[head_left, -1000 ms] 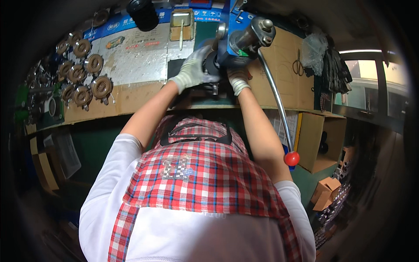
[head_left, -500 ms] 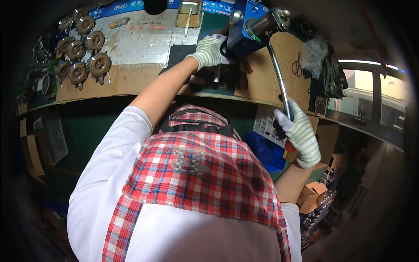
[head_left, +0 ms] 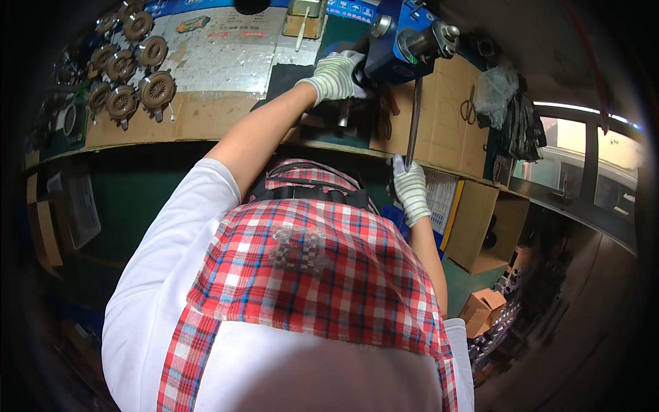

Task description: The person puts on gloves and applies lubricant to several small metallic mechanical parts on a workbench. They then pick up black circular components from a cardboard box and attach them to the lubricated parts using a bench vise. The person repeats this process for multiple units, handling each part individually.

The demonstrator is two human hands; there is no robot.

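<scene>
My right hand (head_left: 412, 191), in a striped white and green glove, is closed round the lower end of a long metal lever (head_left: 416, 123). That lever runs up to the hub of a blue arbor press (head_left: 395, 51) at the bench's far side. My left hand (head_left: 336, 77), gloved alike, reaches in beside the press head, with its fingers curled against a dark round part (head_left: 359, 69). The fingertips are hidden, so what they hold does not show. Under this hand a short shiny metal rod (head_left: 343, 113) stands out of the dark press base.
Several brown round slotted parts (head_left: 156, 89) lie at the bench's left. Behind are a small tray (head_left: 302, 27) with a white-handled brush (head_left: 301, 36). Scissors (head_left: 469, 106) and a clear plastic bag (head_left: 495, 88) are at the right. Below stands an open cardboard box (head_left: 487, 230).
My right hand has swung the lever's lower end leftward, nearer my body's middle. My left hand stays beside the press head. The whole view has shifted slightly.
</scene>
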